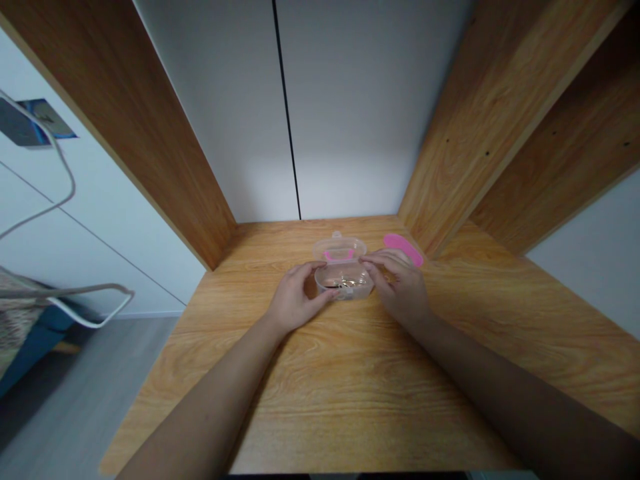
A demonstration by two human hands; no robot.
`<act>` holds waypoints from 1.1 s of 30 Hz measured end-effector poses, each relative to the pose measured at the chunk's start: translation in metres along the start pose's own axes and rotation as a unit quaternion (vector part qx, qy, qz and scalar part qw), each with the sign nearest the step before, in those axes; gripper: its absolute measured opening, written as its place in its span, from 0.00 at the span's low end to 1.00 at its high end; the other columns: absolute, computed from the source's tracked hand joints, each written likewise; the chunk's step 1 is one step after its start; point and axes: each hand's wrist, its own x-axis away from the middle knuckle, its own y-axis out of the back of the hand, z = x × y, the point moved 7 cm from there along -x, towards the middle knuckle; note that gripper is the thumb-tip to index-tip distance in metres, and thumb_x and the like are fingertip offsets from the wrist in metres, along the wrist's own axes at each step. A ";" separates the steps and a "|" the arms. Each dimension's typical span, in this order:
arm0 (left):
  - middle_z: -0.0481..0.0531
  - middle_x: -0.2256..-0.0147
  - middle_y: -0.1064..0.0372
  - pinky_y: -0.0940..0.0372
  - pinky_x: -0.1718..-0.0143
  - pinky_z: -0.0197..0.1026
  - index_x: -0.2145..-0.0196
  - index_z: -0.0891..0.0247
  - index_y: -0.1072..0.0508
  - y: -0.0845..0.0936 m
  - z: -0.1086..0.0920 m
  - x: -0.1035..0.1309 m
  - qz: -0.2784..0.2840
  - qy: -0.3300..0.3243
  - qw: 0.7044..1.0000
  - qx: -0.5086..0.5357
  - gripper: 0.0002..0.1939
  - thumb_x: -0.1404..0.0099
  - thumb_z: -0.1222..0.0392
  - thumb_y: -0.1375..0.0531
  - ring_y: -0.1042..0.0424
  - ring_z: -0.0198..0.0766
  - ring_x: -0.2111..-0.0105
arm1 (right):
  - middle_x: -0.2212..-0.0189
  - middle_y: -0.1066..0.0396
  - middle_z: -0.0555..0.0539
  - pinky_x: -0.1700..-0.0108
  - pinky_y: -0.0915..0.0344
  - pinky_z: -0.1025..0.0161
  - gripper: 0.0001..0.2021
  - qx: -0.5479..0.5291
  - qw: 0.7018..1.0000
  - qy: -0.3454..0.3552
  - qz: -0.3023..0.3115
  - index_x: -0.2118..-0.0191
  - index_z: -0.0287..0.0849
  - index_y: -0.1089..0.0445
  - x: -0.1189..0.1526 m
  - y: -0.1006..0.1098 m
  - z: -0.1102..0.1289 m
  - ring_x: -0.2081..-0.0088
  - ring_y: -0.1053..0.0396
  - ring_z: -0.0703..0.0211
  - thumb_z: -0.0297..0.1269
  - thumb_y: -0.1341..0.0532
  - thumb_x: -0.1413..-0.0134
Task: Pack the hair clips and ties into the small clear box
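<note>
A small clear plastic box [357, 293] stands on the wooden desk with its hinged lid [320, 251] raised at the back. A pink handle [339, 255] shows on the lid. Several small shiny gold-coloured pieces [346, 283] lie inside the box, too small to name. My left hand [296, 295] grips the box's left side, thumb at the front and fingers at the back corner. My right hand [399, 287] holds the right rim between thumb and fingers. Just behind my right hand lies a flat pink oval piece [403, 249], partly hidden by it.
The wooden desk top [320, 393] is closed in by a wooden panel [165, 133] at left, a wooden upright [450, 153] at right and a white back wall [345, 133]. White cables [70, 180] hang beyond the left edge, over a grey floor [125, 360].
</note>
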 end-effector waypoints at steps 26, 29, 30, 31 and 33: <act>0.59 0.46 0.26 0.33 0.43 0.56 0.45 0.59 0.30 0.003 0.009 0.001 -0.035 0.017 0.999 -0.006 0.26 0.38 0.51 0.33 0.26 0.50 0.47 | 0.42 0.35 0.27 0.43 0.36 0.40 0.27 0.313 0.915 -0.224 0.118 0.35 0.35 0.37 0.007 0.003 -0.120 0.43 0.34 0.34 0.32 0.48 0.39; 0.59 0.47 0.26 0.33 0.43 0.56 0.46 0.60 0.30 0.004 0.008 0.001 -0.035 0.014 0.999 -0.010 0.25 0.38 0.51 0.32 0.26 0.50 0.47 | 0.43 0.34 0.28 0.43 0.36 0.41 0.26 0.313 0.917 -0.219 0.116 0.35 0.35 0.37 0.006 0.003 -0.118 0.44 0.34 0.35 0.31 0.48 0.39; 0.59 0.47 0.26 0.33 0.43 0.56 0.46 0.60 0.30 0.004 0.009 0.001 -0.035 0.014 0.999 -0.012 0.25 0.38 0.52 0.32 0.26 0.50 0.47 | 0.43 0.34 0.28 0.43 0.36 0.41 0.26 0.313 0.917 -0.220 0.116 0.35 0.35 0.37 0.006 0.004 -0.117 0.44 0.34 0.34 0.31 0.48 0.39; 0.59 0.47 0.26 0.33 0.43 0.56 0.46 0.60 0.30 0.003 0.009 0.001 -0.035 0.014 0.999 -0.013 0.25 0.38 0.52 0.32 0.26 0.51 0.47 | 0.43 0.34 0.27 0.43 0.36 0.41 0.26 0.311 0.917 -0.220 0.116 0.35 0.35 0.37 0.005 0.004 -0.116 0.44 0.34 0.34 0.31 0.48 0.39; 0.59 0.46 0.26 0.33 0.43 0.56 0.45 0.60 0.30 0.003 0.010 0.001 -0.034 0.015 0.999 -0.014 0.25 0.38 0.52 0.33 0.26 0.50 0.47 | 0.43 0.35 0.27 0.42 0.37 0.40 0.26 0.302 0.922 -0.217 0.106 0.35 0.35 0.38 0.003 0.006 -0.112 0.43 0.35 0.33 0.31 0.49 0.38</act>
